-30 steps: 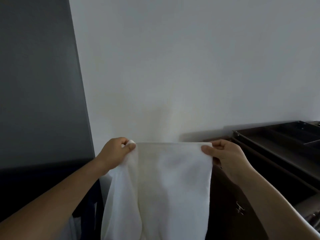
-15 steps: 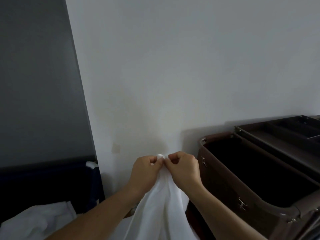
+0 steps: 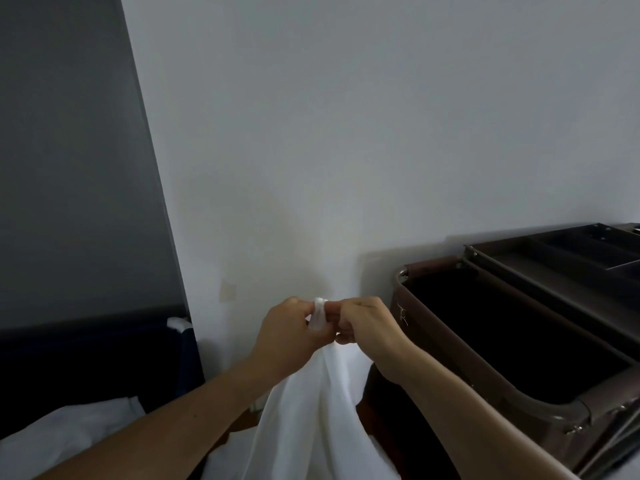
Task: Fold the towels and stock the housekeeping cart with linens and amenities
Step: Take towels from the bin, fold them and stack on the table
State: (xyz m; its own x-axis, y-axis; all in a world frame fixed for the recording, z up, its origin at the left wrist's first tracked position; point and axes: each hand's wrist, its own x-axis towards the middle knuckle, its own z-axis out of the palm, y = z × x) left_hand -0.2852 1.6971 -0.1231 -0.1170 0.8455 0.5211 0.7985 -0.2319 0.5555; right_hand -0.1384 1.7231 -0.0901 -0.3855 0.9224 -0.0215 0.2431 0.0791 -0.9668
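A thin white towel [image 3: 311, 417] hangs in front of me, folded in half lengthwise with its two top corners brought together. My left hand [image 3: 289, 336] pinches those corners at the top. My right hand [image 3: 363, 323] is pressed against the left one, its curled fingers pinching the same bunched corners. The dark brown housekeeping cart [image 3: 512, 344] stands to the right, with a deep dark bag compartment at its near end.
A divided tray [image 3: 568, 244] tops the cart at the far right. More white linen [image 3: 65, 434] lies at lower left beside a dark blue bin [image 3: 104, 362]. A white wall is straight ahead, a grey panel at left.
One second ago my hands held the towel spread wide by its top corners. They came together, doubling the towel over, and now stay joined.
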